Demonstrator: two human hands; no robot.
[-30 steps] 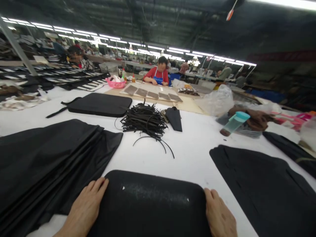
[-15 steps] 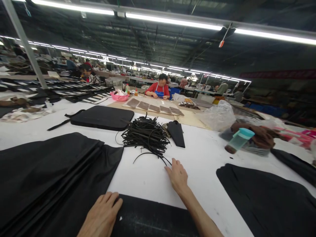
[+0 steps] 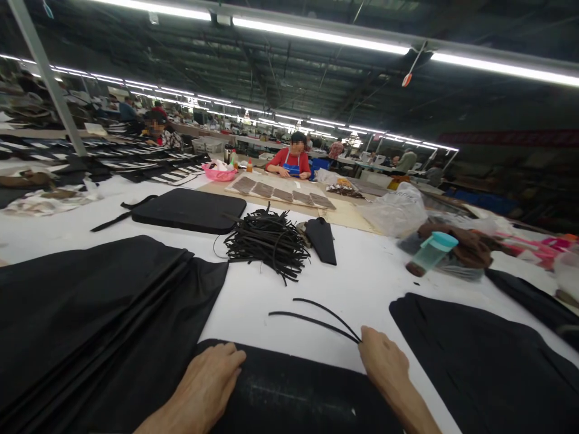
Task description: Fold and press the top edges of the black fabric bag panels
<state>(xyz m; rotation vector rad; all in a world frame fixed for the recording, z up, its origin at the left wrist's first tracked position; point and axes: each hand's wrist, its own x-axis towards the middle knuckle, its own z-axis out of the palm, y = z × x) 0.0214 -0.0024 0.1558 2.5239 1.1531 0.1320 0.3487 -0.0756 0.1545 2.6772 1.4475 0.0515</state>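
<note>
My right hand is closed on two thin black strips, which stick out to the left and curve over the white table. It is above the right part of a dark, scuffed board at the near edge. My left hand rests at the board's far left part, fingers curled together. Whatever it may hold is hidden. Beyond my hands lies a tangled pile of black strips. Folded black material spreads beside my left hand, and another black piece lies to the right.
A flat black padded panel and a small black tapered piece flank the pile. A teal-lidded cup stands tilted in view beside plastic bags on the right. Across the table sits a co-worker in red.
My right hand has drawn the strips away from the pile, toward me and to the right. My left hand has shifted slightly right, its fingers more curled.
</note>
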